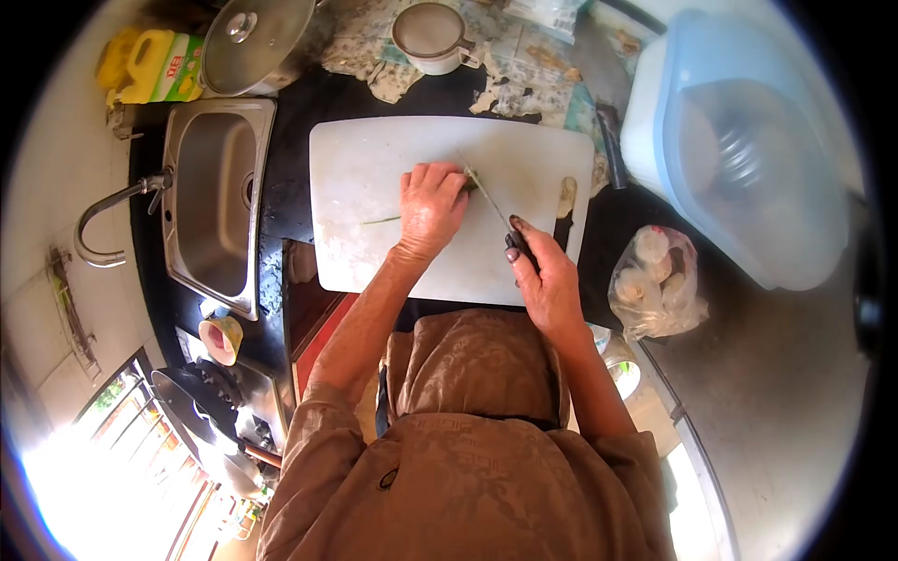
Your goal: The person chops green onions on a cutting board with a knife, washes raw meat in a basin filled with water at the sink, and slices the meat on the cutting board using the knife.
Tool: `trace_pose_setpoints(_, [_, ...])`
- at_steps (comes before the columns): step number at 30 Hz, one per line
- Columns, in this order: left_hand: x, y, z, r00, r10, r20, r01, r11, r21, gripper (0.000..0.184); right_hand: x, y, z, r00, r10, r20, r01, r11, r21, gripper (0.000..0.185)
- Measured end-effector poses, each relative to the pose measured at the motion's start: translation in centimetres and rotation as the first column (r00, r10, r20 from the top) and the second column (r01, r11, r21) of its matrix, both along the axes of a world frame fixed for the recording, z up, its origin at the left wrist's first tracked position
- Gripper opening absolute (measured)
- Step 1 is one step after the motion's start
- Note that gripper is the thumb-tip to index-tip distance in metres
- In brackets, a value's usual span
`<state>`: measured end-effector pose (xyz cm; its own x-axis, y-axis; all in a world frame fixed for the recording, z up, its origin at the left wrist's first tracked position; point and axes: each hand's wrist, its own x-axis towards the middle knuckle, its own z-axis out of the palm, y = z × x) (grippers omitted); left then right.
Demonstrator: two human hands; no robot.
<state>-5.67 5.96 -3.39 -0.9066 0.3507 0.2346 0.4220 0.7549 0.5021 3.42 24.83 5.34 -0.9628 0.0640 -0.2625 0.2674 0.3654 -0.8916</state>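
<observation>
A white cutting board (360,262) lies on the dark counter in front of me. My left hand (432,208) rests on it with curled fingers, pressing down a thin green stalk (382,221), perhaps a scallion. One end of the stalk sticks out to the left; the rest is mostly hidden under the hand. My right hand (549,280) is closed round the black handle of a kitchen knife (491,200). Its blade is seen nearly edge-on, close beside the left fingertips, where a bit of green shows.
Left of the board is a steel sink (267,168) with a curved faucet (84,229). Behind stand a lidded pot (253,47), a yellow oil jug (154,65) and a small lidded cup (428,37). A bag of white bulbs (658,285) and a pale blue tub (655,112) are right.
</observation>
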Motion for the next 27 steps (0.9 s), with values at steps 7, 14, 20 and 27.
trace_pose_setpoints(7, [-0.2,0.0,0.2,1.000,0.007,0.000,-0.007,1.000,-0.016,0.028,-0.5,-0.6,0.9,0.997,0.081,-0.009,-0.078,0.981,0.175,0.033])
trace_pose_setpoints(14, [-0.2,0.0,0.3,1.000,0.009,-0.005,-0.009,1.000,0.019,0.026,-1.4,-1.5,1.3,0.994,0.074,0.083,-0.086,0.983,0.159,0.032])
trace_pose_setpoints(20, [-0.2,-0.2,-0.2,0.999,0.017,-0.030,-0.016,0.999,0.040,0.025,-1.8,-1.7,-0.6,0.990,0.069,0.126,-0.087,0.986,0.143,0.032])
trace_pose_setpoints(27, [-0.3,-0.1,-0.5,0.999,0.019,-0.046,-0.016,0.997,0.071,0.027,-1.9,1.0,-0.3,0.945,0.027,0.325,0.050,0.973,-0.226,0.033])
